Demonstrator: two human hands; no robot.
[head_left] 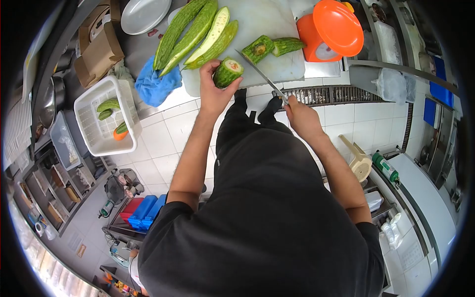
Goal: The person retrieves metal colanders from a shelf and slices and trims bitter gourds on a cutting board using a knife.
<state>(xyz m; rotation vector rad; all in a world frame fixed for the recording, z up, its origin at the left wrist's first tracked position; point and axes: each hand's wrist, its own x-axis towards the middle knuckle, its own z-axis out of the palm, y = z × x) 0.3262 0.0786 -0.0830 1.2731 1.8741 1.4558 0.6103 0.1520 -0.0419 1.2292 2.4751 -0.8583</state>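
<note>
My left hand (215,94) grips a short cut piece of bitter gourd (228,73), its cut face showing pale flesh and a reddish core. In my right hand (301,115) is the handle of a knife (263,75), whose blade points up and left toward the cutting board (267,22). Beyond the blade lie a cut gourd chunk (258,49) and a longer gourd piece (288,46). Long green gourds (180,32) and a gourd half with its pale inside up (213,34) rest on the board's left side.
An orange scale (316,42) with a round pan stands right of the board. At left are a blue cloth (157,81), a white basket (91,131) holding vegetables, a cardboard box (101,52) and a white plate (143,15). Part of another person (134,270) shows at lower left.
</note>
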